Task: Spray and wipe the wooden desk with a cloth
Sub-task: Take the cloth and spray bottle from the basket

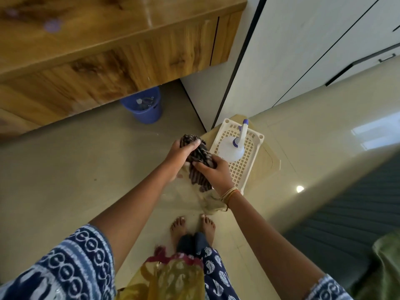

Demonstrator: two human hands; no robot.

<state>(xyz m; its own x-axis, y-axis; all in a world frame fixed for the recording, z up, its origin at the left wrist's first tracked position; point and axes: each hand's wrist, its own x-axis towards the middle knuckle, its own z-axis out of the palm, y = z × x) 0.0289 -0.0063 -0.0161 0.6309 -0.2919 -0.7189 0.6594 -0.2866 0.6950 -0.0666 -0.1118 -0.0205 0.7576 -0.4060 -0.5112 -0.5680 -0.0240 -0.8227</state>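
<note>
Beside the white basket [257,138], head view, we find the cloth [198,162] held off the floor between both hands. Left hand [184,151] has its fingers [193,144] curled round the upper end; right hand [214,172] grips the middle, its fingers closed on the fabric. We judge the cloth soft, light and limp, best held bunched. In the basket stands the spray bottle [232,149]; we judge it light, rigid plastic, best taken at the neck; contents not discernible. Beyond the basket, under the wooden desk [86,46], a blue bucket [149,113] holds what look like clear bottles.
</note>
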